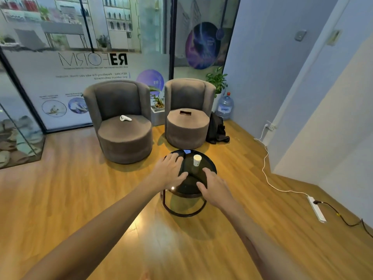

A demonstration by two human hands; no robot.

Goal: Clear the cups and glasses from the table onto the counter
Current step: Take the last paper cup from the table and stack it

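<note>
Paper cup (197, 160) stands upright on the round dark glass table (210, 166), toward its far side. Both arms reach out over the table. Left hand (170, 171) has its fingers spread and relaxed, holding nothing, just left of the cup. Right hand (212, 185) likewise has loose, empty fingers, on the near right of the cup. Neither touches the cup. Two grey armchairs (123, 126) stand behind the table, a water jug (225, 107) in the corner.
</note>
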